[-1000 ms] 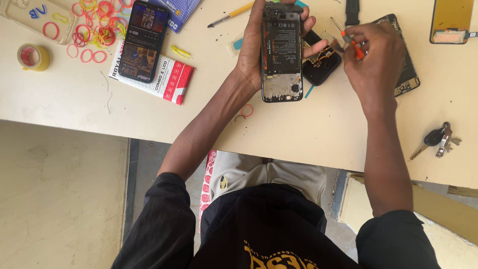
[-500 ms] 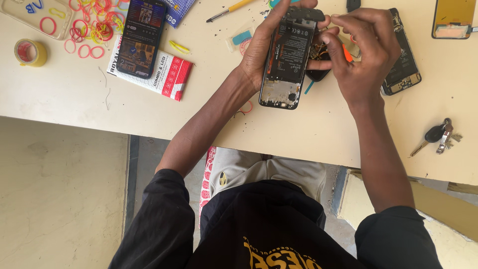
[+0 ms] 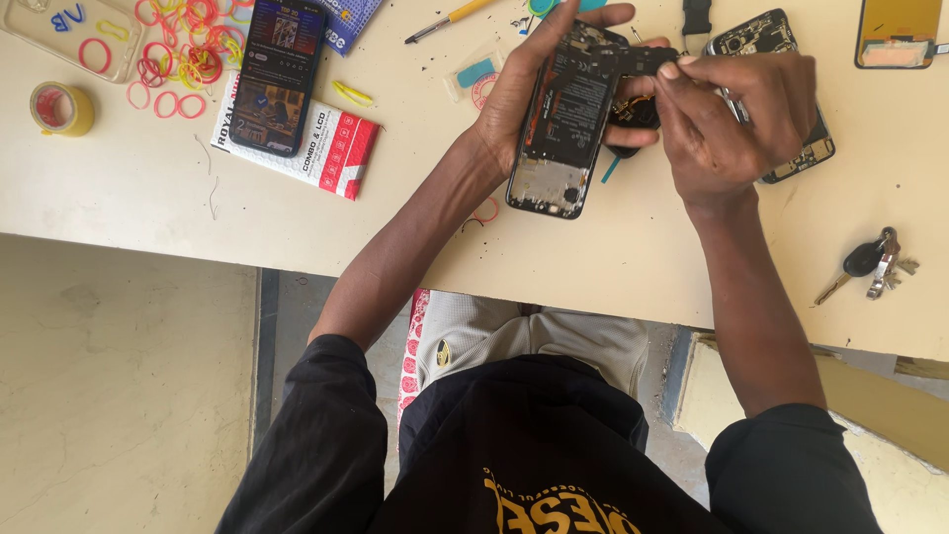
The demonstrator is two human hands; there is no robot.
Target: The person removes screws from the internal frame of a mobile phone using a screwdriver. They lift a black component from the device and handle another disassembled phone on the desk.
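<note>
Black opened phone (image 3: 561, 129) upper centre of frame, cradled in left hand (image 3: 524, 94) for steadiness; right hand (image 3: 732, 119) fingertips pinch small black part at its top edge.

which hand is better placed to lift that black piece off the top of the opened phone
Probably the right hand: its fingertips already pinch the black piece. The left hand is wrapped around the opened phone, steadying it.
</note>
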